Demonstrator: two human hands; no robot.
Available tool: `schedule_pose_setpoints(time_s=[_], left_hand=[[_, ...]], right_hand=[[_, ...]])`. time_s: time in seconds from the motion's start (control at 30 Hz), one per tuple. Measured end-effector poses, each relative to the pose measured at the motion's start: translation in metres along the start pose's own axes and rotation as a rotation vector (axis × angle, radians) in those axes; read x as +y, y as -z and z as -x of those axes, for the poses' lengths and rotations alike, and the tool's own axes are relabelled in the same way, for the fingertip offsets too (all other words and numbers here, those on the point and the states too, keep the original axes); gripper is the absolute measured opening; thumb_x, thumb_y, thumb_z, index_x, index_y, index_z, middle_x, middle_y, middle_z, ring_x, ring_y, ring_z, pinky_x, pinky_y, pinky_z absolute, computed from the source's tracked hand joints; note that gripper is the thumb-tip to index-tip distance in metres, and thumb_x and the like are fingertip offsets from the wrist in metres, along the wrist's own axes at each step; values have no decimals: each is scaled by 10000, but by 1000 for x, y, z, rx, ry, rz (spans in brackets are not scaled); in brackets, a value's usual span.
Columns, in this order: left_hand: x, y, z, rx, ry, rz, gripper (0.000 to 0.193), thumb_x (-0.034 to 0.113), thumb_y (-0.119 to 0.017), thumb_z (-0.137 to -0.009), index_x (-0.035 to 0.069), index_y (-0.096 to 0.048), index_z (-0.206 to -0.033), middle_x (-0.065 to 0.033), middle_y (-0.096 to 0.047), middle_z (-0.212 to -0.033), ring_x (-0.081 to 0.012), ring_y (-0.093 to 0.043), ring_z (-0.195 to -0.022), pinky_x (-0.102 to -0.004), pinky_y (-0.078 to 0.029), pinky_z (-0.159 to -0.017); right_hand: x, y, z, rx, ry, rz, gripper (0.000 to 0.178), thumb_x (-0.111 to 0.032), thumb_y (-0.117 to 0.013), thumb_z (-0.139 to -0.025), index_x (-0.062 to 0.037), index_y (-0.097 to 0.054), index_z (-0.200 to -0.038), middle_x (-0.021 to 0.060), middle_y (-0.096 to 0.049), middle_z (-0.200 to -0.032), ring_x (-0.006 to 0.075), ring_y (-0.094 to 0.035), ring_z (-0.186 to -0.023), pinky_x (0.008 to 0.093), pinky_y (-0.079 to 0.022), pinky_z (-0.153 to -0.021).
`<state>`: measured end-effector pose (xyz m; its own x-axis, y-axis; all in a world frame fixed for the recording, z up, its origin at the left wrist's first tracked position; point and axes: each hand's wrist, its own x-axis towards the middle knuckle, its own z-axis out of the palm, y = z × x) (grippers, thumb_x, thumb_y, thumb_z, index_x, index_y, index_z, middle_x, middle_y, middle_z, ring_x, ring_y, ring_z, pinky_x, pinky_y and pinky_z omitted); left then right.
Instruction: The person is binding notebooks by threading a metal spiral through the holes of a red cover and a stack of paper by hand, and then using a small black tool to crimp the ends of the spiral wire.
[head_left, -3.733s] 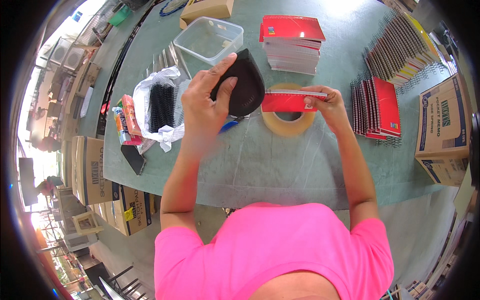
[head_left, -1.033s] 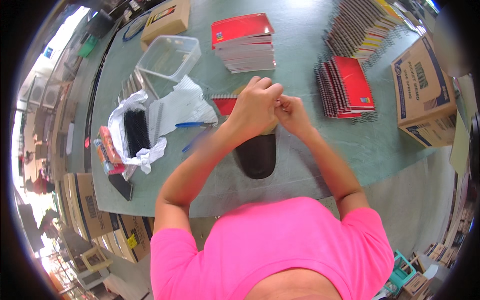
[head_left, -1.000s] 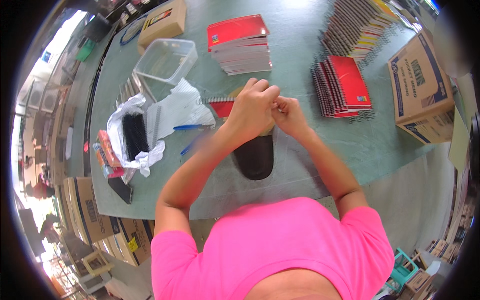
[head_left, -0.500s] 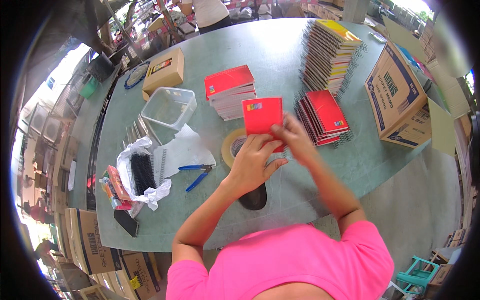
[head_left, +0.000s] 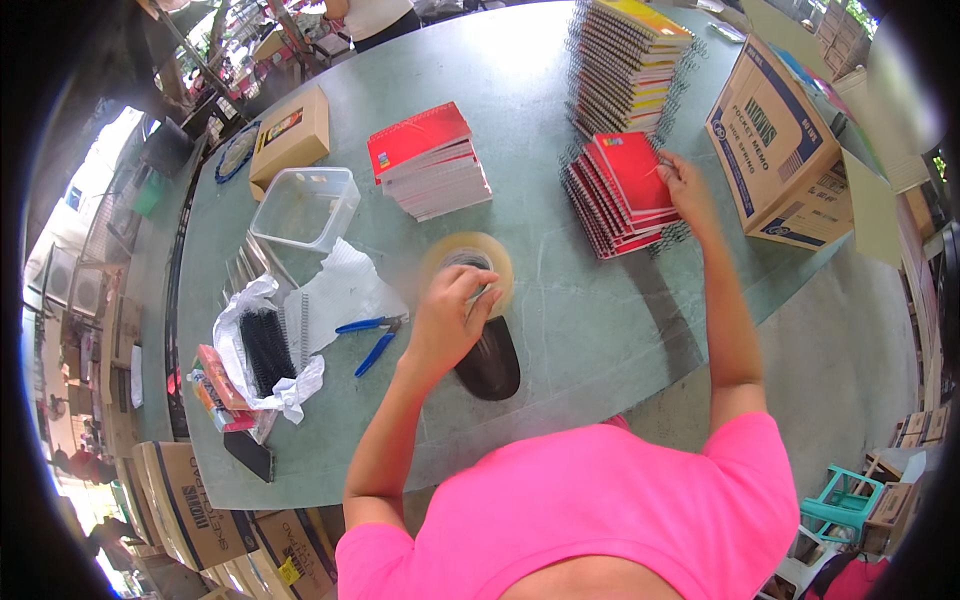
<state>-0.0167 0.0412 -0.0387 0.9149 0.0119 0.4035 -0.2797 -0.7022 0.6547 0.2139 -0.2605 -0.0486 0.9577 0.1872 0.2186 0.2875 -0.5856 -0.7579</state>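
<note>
At the right-hand stack of red spiral notebooks (head_left: 598,208), my right hand (head_left: 688,190) grips the edge of the top red notebook (head_left: 632,172). That notebook lies on the pile, slightly skewed. My left hand (head_left: 448,318) hovers over a wide roll of tape (head_left: 505,268), thumb and fingers pinched together. Whatever sits in that pinch, if anything, is too small to make out. Just below the roll lies a dark rounded object (head_left: 490,362). Farther off stands a stack of red-covered pads (head_left: 425,160) with white page edges. Blue-handled cutters (head_left: 372,345) rest left of my left hand.
A tall stack of yellow-covered spiral notebooks (head_left: 625,75) rises behind the red ones. An open carton (head_left: 770,150) stands at right. Leftward are a clear plastic tub (head_left: 305,210), a cardboard box (head_left: 292,135), white paper holding black spiral wires (head_left: 265,350) and a phone (head_left: 248,456).
My right hand has carried the red notebook from in front of me onto the right-hand red stack. My left hand has let go of it and moved slightly left.
</note>
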Motion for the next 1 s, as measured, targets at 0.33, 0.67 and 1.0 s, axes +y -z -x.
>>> schedule_pose_setpoints(time_s=[0.33, 0.67, 1.0], left_hand=[[-46, 21, -54, 169, -210, -300, 103, 89, -649, -788, 36, -652, -877, -121, -639, -864, -294, -583, -855, -385, -454, -799], [-71, 54, -116, 295, -182, -636, 160, 115, -628, -806, 23, -647, -935, -146, -671, -873, -294, -625, -818, -381, -485, -760], [-86, 49, 7, 169, 407, 175, 295, 271, -566, -903, 0, -650, -985, -108, -657, -788, -126, -575, -724, -297, -474, -699]], right_hand=[[-2, 2, 11, 150, 249, 401, 353, -160, -571, -885, 17, -564, -1190, 187, -573, -1221, 282, -556, -1126, 318, -388, -971], [-106, -55, 28, -60, 465, -249, 423, -175, -667, -838, -16, -557, -1214, 146, -586, -1221, 237, -540, -1166, 314, -395, -983], [-163, -125, 36, -586, 235, -475, 267, -223, -652, -860, 8, -639, -994, 47, -631, -754, 92, -570, -711, 246, -468, -668]])
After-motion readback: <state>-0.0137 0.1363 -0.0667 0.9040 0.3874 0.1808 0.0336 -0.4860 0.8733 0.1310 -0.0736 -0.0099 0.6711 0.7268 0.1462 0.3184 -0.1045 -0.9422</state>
